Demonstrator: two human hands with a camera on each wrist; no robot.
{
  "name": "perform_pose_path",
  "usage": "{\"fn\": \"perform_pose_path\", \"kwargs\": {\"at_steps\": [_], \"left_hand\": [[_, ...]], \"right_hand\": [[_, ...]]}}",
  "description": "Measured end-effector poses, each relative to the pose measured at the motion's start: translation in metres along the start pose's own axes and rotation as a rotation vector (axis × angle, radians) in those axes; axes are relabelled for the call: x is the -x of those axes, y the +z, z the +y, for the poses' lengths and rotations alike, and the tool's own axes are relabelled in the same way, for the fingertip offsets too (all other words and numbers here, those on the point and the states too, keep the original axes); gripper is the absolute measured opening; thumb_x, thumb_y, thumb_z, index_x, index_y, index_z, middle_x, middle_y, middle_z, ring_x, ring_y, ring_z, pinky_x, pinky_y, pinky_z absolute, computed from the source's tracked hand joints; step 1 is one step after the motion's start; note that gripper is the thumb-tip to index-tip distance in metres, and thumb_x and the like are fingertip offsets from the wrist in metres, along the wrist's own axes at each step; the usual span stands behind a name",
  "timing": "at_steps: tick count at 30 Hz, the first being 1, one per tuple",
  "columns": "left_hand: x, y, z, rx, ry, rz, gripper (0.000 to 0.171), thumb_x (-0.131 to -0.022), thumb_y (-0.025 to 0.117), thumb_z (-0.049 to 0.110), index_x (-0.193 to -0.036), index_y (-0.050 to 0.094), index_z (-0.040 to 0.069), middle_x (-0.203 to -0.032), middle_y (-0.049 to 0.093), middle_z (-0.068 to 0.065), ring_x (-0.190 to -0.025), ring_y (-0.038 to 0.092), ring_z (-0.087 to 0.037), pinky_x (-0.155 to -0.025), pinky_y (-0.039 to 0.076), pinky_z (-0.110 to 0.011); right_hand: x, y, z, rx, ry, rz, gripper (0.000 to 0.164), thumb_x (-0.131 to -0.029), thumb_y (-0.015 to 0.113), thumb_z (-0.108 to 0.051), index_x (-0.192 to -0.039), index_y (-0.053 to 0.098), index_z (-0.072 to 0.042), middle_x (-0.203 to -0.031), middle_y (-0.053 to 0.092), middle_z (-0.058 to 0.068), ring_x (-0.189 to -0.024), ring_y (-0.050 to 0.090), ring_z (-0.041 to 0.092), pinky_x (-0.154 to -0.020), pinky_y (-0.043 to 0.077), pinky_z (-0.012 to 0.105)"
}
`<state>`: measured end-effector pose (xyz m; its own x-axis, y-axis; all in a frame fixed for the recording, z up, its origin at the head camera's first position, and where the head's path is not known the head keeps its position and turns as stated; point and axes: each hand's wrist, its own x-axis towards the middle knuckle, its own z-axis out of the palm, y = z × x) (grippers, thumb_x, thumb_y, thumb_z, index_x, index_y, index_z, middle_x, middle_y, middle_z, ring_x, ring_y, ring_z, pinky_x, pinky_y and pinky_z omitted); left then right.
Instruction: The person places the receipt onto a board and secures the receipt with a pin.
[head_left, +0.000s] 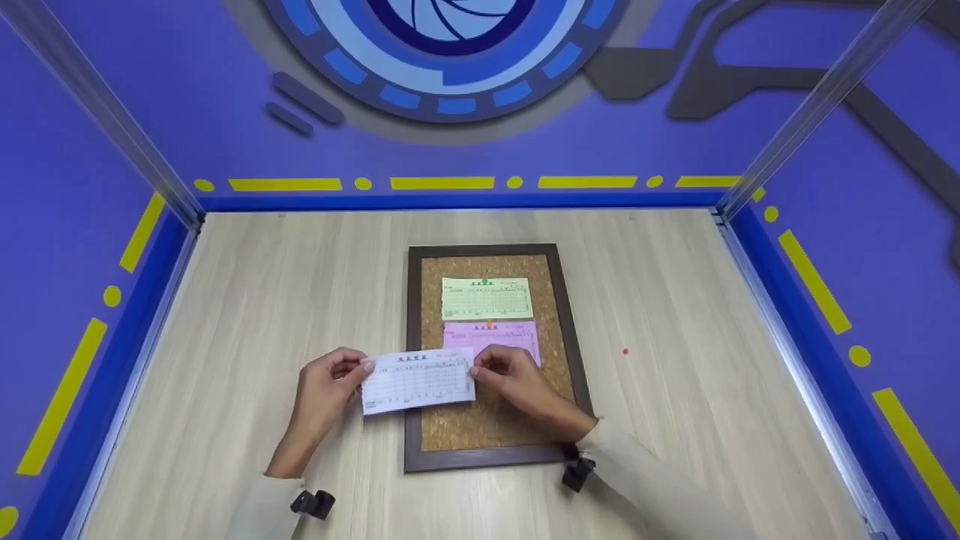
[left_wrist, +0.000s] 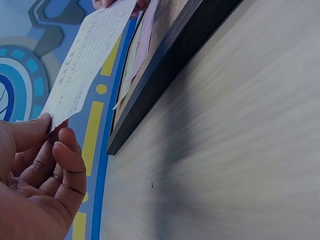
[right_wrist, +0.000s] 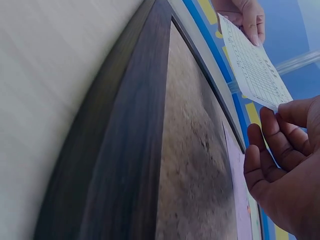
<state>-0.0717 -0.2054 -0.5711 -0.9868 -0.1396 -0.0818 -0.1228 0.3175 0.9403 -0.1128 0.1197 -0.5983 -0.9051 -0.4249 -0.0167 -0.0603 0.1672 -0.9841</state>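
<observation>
Between my two hands a white printed form slip (head_left: 418, 381) is held up above the left part of a framed corkboard (head_left: 495, 439). My left hand (head_left: 328, 390) pinches its left edge between thumb and fingers, as the left wrist view also shows. The right edge is pinched by my right hand (head_left: 521, 386), over the board. A green form slip (head_left: 486, 300) lies on the cork with a green pushpin (head_left: 485, 282) at its top. Below it is a pink form slip (head_left: 491, 334) with an orange pushpin (head_left: 489, 325); its lower part is partly hidden by the white slip and right hand.
The board lies on a light wood-grain table (head_left: 675, 435). A small red item (head_left: 625, 352) lies to the right of the board, too small to identify. Blue printed walls (head_left: 450, 161) with yellow marks enclose the table at the back and both sides.
</observation>
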Motion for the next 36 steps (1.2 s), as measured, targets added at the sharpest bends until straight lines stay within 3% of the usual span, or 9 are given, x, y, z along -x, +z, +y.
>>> {"fn": "perform_pose_path", "kwargs": {"at_steps": [8,19,26,33,36], "left_hand": [[-0.004,0.019,0.002,0.052,0.005,-0.018,0.004,-0.101,0.079,0.003,-0.103,0.078,-0.001,-0.086,0.074,-0.009,-0.070,0.064,-0.018,-0.057,0.051,-0.022],[-0.009,0.039,0.008,0.063,0.037,-0.030,0.006,-0.102,0.079,0.007,-0.104,0.080,0.001,-0.086,0.074,-0.010,-0.071,0.067,-0.027,-0.051,0.047,-0.022],[-0.010,0.051,0.008,0.058,0.056,-0.039,0.005,-0.101,0.079,0.007,-0.103,0.080,0.003,-0.088,0.074,-0.007,-0.074,0.066,-0.022,-0.052,0.048,-0.022],[-0.011,0.063,0.006,0.066,0.084,-0.069,0.004,-0.099,0.080,0.005,-0.099,0.079,0.001,-0.087,0.074,-0.008,-0.073,0.066,-0.017,-0.056,0.050,-0.022],[-0.011,0.069,0.006,0.070,0.083,-0.084,0.004,-0.099,0.080,0.004,-0.099,0.078,0.000,-0.085,0.074,-0.007,-0.071,0.066,-0.018,-0.055,0.049,-0.022]], "right_hand": [[0.007,-0.017,0.002,0.002,0.015,0.044,0.011,-0.101,0.075,-0.003,-0.100,0.073,0.008,-0.092,0.070,0.004,-0.085,0.063,0.013,-0.075,0.051,0.023],[0.016,-0.036,0.006,0.041,0.010,0.079,0.008,-0.100,0.076,-0.002,-0.098,0.073,0.005,-0.090,0.070,0.006,-0.080,0.063,0.012,-0.071,0.050,0.022],[0.023,-0.047,0.007,0.054,0.001,0.104,0.007,-0.099,0.078,-0.002,-0.097,0.074,0.003,-0.088,0.070,0.009,-0.076,0.062,0.012,-0.063,0.049,0.021],[0.032,-0.058,0.012,0.028,0.037,0.097,0.011,-0.103,0.075,-0.004,-0.097,0.072,0.005,-0.080,0.070,0.022,-0.064,0.062,0.022,-0.050,0.046,0.025],[0.037,-0.062,0.015,0.033,0.051,0.099,0.012,-0.103,0.074,-0.006,-0.098,0.072,0.005,-0.077,0.070,0.019,-0.062,0.061,0.020,-0.049,0.045,0.025]]}}
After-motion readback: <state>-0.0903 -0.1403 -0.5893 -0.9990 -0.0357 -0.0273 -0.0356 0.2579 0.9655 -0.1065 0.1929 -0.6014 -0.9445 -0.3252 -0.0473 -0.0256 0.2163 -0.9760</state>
